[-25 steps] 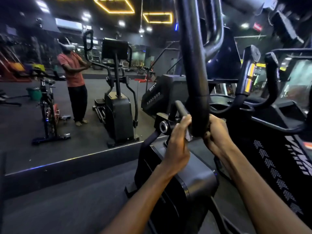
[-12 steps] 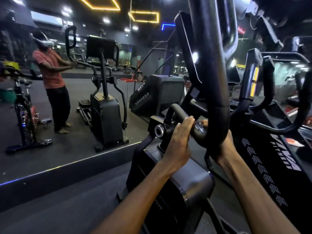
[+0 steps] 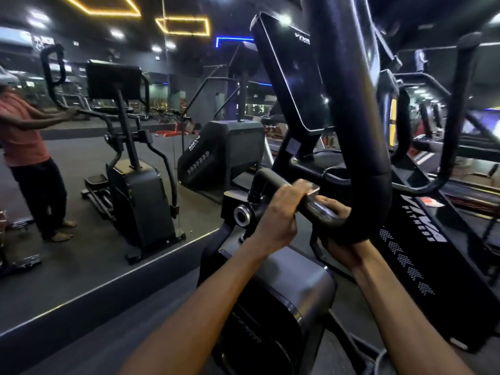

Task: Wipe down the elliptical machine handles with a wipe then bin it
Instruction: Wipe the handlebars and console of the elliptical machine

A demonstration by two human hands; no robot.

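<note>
Head view: left hand is gripping the elliptical handle, fingers now curling over its top instead of lying flat. Bar is running sideways, then bending upward beside the right hand, which is clasping from beneath. Wipe not discernible.

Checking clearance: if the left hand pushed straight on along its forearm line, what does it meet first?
The left hand already grips the lower handle bar, so that bar stops it at once. Past the bar the line runs toward the console post, probably; depth there is hard to judge.
</note>
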